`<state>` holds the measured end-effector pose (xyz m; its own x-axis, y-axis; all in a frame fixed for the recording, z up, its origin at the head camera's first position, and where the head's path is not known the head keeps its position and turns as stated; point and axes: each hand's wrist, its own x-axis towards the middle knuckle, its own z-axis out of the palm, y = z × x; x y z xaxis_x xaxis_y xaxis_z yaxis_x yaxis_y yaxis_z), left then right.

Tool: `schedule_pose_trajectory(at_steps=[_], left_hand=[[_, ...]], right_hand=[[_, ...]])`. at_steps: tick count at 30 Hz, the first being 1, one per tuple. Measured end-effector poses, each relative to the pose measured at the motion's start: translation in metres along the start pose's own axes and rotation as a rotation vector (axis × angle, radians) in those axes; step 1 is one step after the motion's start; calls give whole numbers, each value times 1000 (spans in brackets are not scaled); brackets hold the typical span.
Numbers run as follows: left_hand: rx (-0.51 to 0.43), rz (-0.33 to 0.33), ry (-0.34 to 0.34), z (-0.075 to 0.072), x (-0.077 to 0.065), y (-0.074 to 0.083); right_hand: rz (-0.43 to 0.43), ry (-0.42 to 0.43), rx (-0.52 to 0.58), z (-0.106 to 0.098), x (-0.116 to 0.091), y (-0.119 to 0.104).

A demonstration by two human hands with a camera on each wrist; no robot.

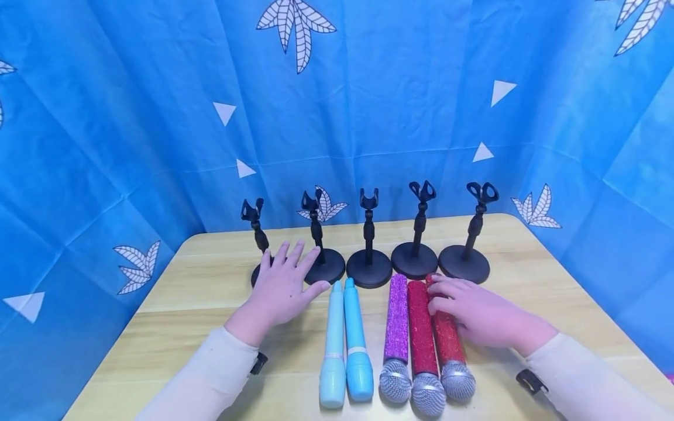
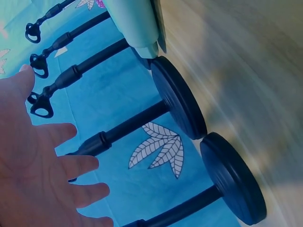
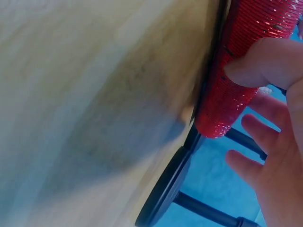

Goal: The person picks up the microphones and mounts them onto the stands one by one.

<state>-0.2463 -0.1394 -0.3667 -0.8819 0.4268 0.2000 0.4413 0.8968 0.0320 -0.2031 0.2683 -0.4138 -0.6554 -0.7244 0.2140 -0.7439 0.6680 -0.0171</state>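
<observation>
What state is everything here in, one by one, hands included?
Left hand, open, fingers spread, holding nothing
Right hand, touching right red microphone
Five black stands, upright, holding nothing
Pale aqua microphone, lying down
Blue microphone, lying down
Purple microphone, lying down
Middle red microphone, lying down
Right red microphone, lying down

The head view is brightly and evenly lit, with soft, faint shadows cast on the counter (image 1: pixel 158 327) at lower left of centre. Both wrist views are dimmer. In the right one, a broad shadow is spread across the middle, the wood grain is blurred, and sparkles are thrown off the red microphone (image 3: pixel 258 23) at upper right. In the left one, the wood is softly blurred at right.
</observation>
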Motion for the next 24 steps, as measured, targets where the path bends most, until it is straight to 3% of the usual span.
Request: schedule_pose_trajectory(at_steps=[5, 8, 17, 24], left_hand=[[16, 14, -3, -3, 5, 1], [37, 20, -13, -4, 8, 1], [128, 105, 9, -2, 21, 12], [161, 225, 58, -10, 33, 28]], right_hand=[[27, -92, 8, 1, 2, -1], [24, -102, 4, 1, 2, 1], [-9, 110, -24, -11, -6, 17], [104, 134, 26, -27, -18, 27]])
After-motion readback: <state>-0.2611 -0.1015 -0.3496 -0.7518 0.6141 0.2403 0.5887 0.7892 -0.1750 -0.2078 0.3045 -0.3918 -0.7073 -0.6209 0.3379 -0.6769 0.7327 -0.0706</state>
